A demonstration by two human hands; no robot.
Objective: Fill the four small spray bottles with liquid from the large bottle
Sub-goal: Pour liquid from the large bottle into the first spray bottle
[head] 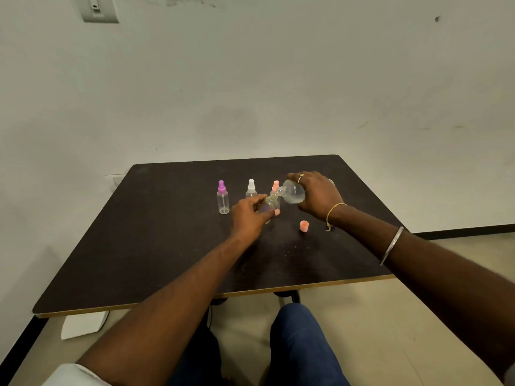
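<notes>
Evidently unlabelled: large bottle (292,194) in right-hand fingers (301,178), open spray bottle (269,203) in left-hand fingers (274,213).

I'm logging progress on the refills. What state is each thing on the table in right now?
Large bottle: uncapped, tipped sideways in the right hand, mouth at the small bottle.
Open small bottle: top off, held by the left hand.
Purple bottle: capped, upright, looks empty.
White bottle: capped, upright.
Pink bottle: capped, upright, mostly hidden.
Pink cap: loose on the table.
</notes>
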